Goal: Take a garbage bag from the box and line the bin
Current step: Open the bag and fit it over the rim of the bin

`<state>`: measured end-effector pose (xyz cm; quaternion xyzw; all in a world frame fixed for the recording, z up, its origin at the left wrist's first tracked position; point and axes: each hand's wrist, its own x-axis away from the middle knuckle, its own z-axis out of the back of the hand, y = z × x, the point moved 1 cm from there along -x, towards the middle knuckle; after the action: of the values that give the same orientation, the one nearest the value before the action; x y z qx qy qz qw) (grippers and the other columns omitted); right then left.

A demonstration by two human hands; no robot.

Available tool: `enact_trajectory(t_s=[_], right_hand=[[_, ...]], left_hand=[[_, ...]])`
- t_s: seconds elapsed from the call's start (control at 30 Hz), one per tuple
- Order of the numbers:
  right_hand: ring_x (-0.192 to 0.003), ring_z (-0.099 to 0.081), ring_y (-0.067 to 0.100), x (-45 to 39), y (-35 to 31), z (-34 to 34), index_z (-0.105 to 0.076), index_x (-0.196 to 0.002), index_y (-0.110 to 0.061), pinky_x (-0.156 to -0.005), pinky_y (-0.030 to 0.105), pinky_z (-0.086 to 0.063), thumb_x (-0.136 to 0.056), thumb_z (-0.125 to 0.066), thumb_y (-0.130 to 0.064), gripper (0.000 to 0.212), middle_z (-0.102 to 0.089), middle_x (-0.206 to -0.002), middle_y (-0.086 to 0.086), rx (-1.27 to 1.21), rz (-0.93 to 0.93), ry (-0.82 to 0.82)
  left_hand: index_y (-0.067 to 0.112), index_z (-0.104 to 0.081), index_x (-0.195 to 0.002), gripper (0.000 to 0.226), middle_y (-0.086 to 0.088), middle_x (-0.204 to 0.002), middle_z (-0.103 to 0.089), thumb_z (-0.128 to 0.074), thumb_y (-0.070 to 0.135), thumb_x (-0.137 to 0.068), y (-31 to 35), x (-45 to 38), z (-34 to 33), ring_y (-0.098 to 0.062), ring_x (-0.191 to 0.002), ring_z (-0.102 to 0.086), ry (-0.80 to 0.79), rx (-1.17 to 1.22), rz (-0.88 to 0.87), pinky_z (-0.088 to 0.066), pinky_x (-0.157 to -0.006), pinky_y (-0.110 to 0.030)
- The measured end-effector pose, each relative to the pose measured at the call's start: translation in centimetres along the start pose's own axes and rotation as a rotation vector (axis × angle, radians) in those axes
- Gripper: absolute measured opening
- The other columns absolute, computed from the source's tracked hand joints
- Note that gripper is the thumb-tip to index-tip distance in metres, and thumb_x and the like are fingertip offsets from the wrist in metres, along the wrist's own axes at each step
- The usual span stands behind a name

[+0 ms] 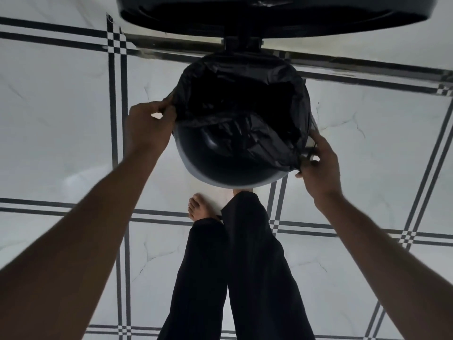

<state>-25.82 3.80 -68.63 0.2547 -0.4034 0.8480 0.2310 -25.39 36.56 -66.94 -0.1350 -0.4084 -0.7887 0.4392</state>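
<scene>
Fingers of the left hand (147,123) pinch the black garbage bag (245,114) at the bin's (220,168) left rim; the right hand (318,163) grips its edge at the right rim. The bag lies draped inside the round bin, whose lid (274,15) stands open, on the tiled floor (61,94).

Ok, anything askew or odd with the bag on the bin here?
Yes: the garbage bag is folded over only the far rim of the bin; the near rim is bare. Left hand and right hand pinch its edges.
</scene>
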Motion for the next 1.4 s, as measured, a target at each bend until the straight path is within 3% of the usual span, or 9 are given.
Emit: enact_trajectory(t_s=[0.1, 0.17, 0.27, 0.5, 0.77, 0.9, 1.13, 1.3, 1.4], right_hand=[[-0.074, -0.066, 0.002, 0.5, -0.1, 0.0, -0.059, -0.134, -0.027, -0.061, 0.030, -0.061, -0.088, -0.057, -0.001, 0.053, -0.069, -0.103, 0.006, -0.108, -0.040, 0.029], [-0.075, -0.069, 0.011, 0.9, 0.0, 0.1, -0.066, -0.127, -0.018, -0.063, 0.025, -0.059, -0.087, -0.062, 0.003, 0.045, -0.070, -0.098, 0.010, -0.261, -0.120, 0.064], [-0.070, -0.070, 0.015, 1.6, -0.1, 0.0, -0.070, -0.114, -0.004, -0.071, 0.028, -0.060, -0.087, -0.068, 0.005, 0.029, -0.072, -0.085, 0.011, -0.506, -0.254, 0.081], [-0.084, -0.073, 0.020, 2.6, 0.8, 0.3, -0.064, -0.121, -0.003, -0.081, 0.030, -0.060, -0.086, -0.064, 0.014, 0.039, -0.075, -0.092, 0.008, -0.632, -0.286, -0.093], [-0.080, -0.073, 0.019, 2.3, 0.9, 0.6, -0.061, -0.126, -0.008, -0.076, 0.027, -0.061, -0.083, -0.064, 0.018, 0.050, -0.073, -0.094, 0.012, -0.483, -0.293, -0.165], [-0.085, -0.073, 0.023, 2.1, 0.9, 0.9, -0.061, -0.127, -0.009, -0.084, 0.033, -0.061, -0.077, -0.066, 0.022, 0.059, -0.073, -0.097, 0.015, -0.465, -0.308, -0.207], [-0.072, -0.070, 0.015, 1.5, 0.9, -0.8, -0.058, -0.120, -0.010, -0.069, 0.022, -0.056, -0.074, -0.070, 0.019, 0.056, -0.071, -0.090, 0.015, -0.288, -0.279, -0.164], [-0.069, -0.066, 0.010, 1.0, 0.5, -1.6, -0.055, -0.112, -0.007, -0.057, 0.013, -0.052, -0.069, -0.067, 0.025, 0.054, -0.067, -0.085, 0.013, -0.237, -0.239, -0.157], [-0.072, -0.061, 0.018, 0.7, 0.6, -2.3, -0.050, -0.104, -0.011, -0.054, 0.015, -0.051, -0.070, -0.065, 0.023, 0.050, -0.064, -0.085, 0.013, -0.184, -0.204, -0.134]], left_hand=[[0.021, -0.065, -0.061, 0.036, 0.002, -0.065, -0.064, -0.075, 0.053, -0.074, -0.3, 0.7, -0.3, -0.015, -0.062, -0.062, 0.013, 0.253, 0.200, -0.060, -0.073, -0.036], [0.022, -0.076, -0.082, 0.018, 0.002, -0.078, -0.072, -0.081, 0.032, -0.067, -0.9, 0.8, -0.6, -0.016, -0.071, -0.066, -0.022, 0.262, 0.215, -0.062, -0.073, -0.036], [0.020, -0.073, -0.117, 0.052, 0.004, -0.101, -0.074, -0.064, -0.005, -0.073, -1.6, 0.9, -1.0, -0.016, -0.085, -0.066, -0.019, 0.238, 0.224, -0.055, -0.068, -0.021], [0.035, -0.061, -0.132, 0.056, 0.013, -0.125, -0.067, -0.063, 0.005, -0.084, -3.7, 2.8, -0.7, -0.015, -0.097, -0.069, -0.105, 0.101, 0.004, -0.058, -0.087, -0.033], [0.027, -0.078, -0.097, 0.044, 0.004, -0.085, -0.069, -0.054, -0.004, -0.077, -2.7, 2.2, -0.7, -0.013, -0.078, -0.062, -0.184, 0.466, 0.228, -0.051, -0.081, -0.029], [0.027, -0.061, -0.135, 0.076, 0.012, -0.120, -0.069, -0.061, -0.013, -0.070, -3.5, 2.7, -0.7, -0.012, -0.108, -0.066, -0.268, 0.320, 0.116, -0.054, -0.099, -0.036], [0.037, -0.026, -0.150, 0.091, 0.026, -0.105, -0.040, -0.056, -0.013, -0.080, -4.9, 3.3, -0.2, -0.027, -0.114, -0.050, -0.353, -0.083, -0.325, -0.056, -0.082, -0.031], [0.016, -0.021, -0.154, 0.090, 0.004, -0.130, -0.046, -0.055, -0.009, -0.074, -5.4, 2.0, -0.4, -0.030, -0.118, -0.045, -0.394, -0.229, -0.436, -0.052, -0.088, -0.055], [0.007, -0.006, -0.156, 0.094, -0.012, -0.151, -0.037, -0.055, 0.018, -0.077, -5.2, 2.6, -1.2, -0.031, -0.135, -0.037, -0.352, -0.265, -0.400, -0.041, -0.104, -0.041]])
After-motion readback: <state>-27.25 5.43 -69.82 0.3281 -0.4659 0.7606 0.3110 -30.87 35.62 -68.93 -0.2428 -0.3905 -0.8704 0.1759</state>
